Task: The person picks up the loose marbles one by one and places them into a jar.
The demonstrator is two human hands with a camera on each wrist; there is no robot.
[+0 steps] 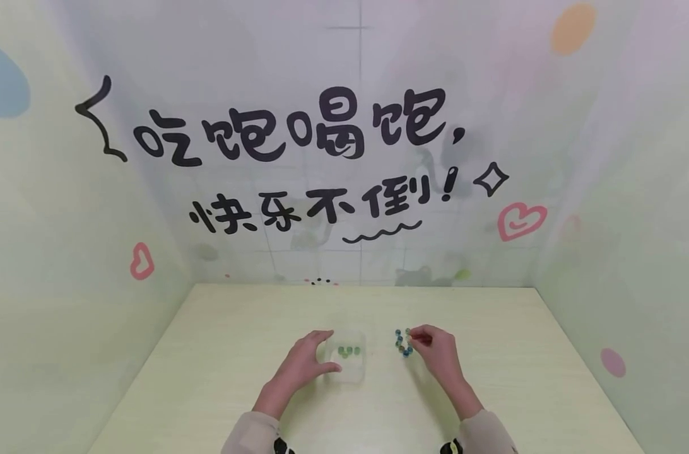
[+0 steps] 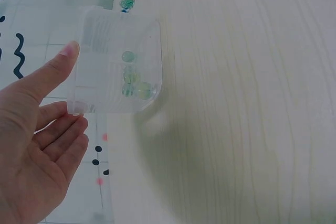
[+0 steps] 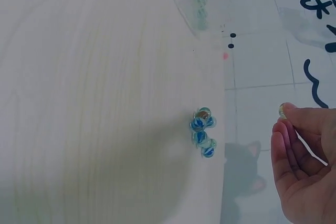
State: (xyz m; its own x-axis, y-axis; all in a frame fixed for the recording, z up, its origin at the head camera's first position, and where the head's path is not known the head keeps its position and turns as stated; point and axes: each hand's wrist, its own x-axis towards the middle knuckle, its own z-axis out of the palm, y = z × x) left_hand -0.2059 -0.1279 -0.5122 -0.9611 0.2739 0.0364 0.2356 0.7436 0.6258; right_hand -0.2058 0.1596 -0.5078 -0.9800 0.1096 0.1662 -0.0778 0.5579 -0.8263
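A clear plastic box [image 1: 353,377] stands on the table with several green glass marbles [image 2: 144,91] at its bottom. My left hand [image 1: 303,362] holds the box from its left side, thumb [image 2: 67,53] on one wall and fingertips by the opposite one. To the right, several blue and green marbles [image 3: 199,138] lie together on the wood. Just above them, my right hand [image 1: 440,354] pinches one yellowish-green marble [image 3: 282,110] between thumb and forefinger. Its other fingers are curled in.
The pale wooden table [image 1: 236,315] meets a back wall [image 1: 236,82] printed with black characters and pink hearts. Side walls [image 1: 55,315] close in the table at left and right.
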